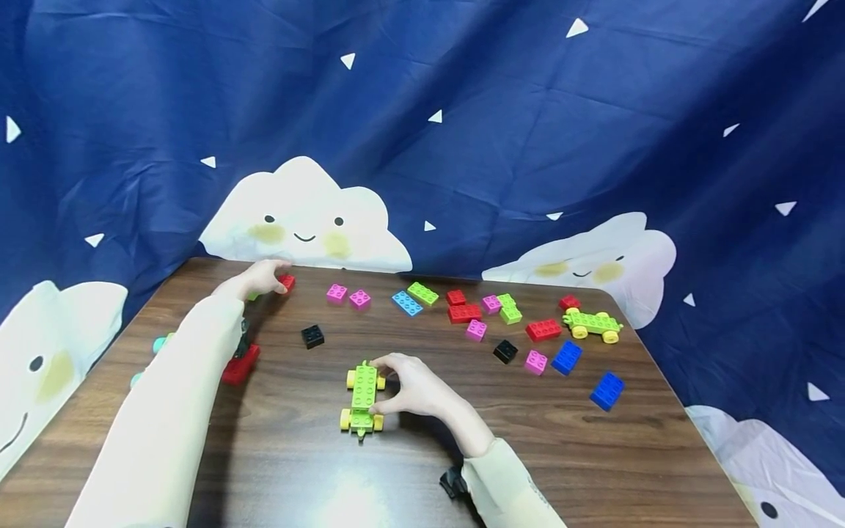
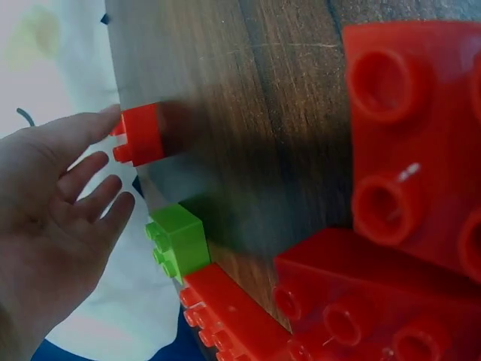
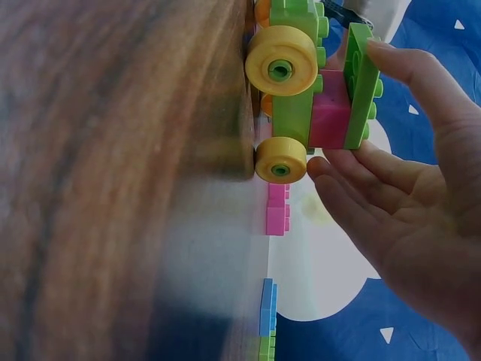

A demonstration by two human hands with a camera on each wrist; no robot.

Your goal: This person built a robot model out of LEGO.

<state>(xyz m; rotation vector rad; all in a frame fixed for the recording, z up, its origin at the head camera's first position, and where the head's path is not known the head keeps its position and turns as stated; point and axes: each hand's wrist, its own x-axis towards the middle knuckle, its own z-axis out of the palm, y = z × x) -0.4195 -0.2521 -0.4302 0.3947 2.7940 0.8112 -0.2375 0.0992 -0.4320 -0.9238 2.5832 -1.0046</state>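
My right hand (image 1: 416, 385) pinches the ends of a flat light-green building block (image 3: 363, 86), thumb at one end and fingers at the other. That block sits on a pink block (image 3: 331, 109) on a green toy car base (image 3: 291, 116) with yellow wheels, which stands on the table. At the back left, my left hand (image 1: 259, 279) reaches to a small red block (image 2: 146, 134). One fingertip is at the red block's edge while the other fingers are spread away from it. A green block (image 2: 180, 237) lies close by.
Large red blocks (image 1: 240, 365) lie by the left forearm, which partly hides turquoise pieces (image 1: 158, 343). A black block (image 1: 312, 336) is between the hands. Pink, blue, red and green blocks spread across the back and right, near another green wheeled base (image 1: 592, 323).
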